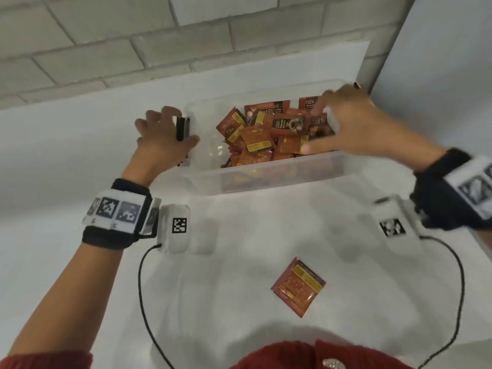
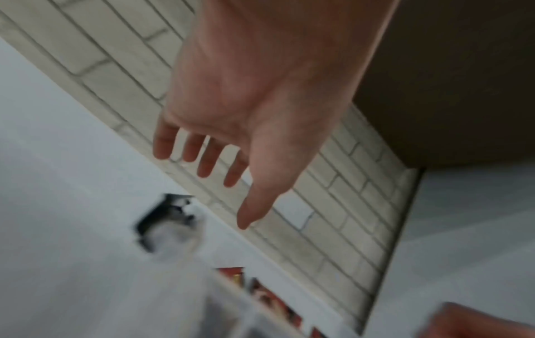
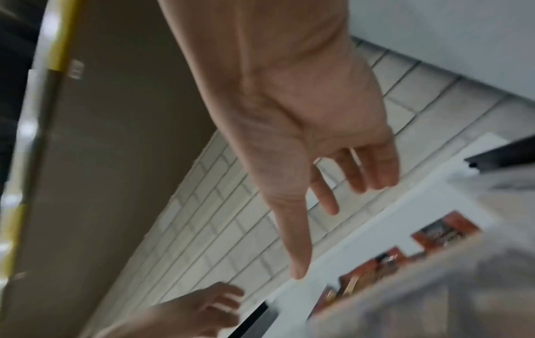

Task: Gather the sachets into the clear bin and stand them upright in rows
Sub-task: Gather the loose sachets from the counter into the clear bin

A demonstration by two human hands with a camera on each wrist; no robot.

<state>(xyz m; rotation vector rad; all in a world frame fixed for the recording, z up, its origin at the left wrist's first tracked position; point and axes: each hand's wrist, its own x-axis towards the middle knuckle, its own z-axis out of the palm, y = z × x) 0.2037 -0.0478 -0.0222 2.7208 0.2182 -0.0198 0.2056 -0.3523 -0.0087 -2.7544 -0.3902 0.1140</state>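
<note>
The clear bin (image 1: 266, 179) stands at the far middle of the white table, its right half piled with red and orange sachets (image 1: 266, 134) that lie jumbled, not upright. A single sachet (image 1: 298, 287) lies flat on the table in front of the bin. My left hand (image 1: 167, 131) is at the bin's left end by its black latch (image 1: 182, 127). In the left wrist view the left hand (image 2: 231, 194) has straight fingers and holds nothing. My right hand (image 1: 327, 123) is spread over the bin's right end. In the right wrist view it (image 3: 315, 242) is empty too.
A grey brick wall (image 1: 106, 49) runs close behind the table. A pale panel (image 1: 439, 62) closes the right side. Black cables (image 1: 143, 288) hang from both wrist cameras across the near part of the table.
</note>
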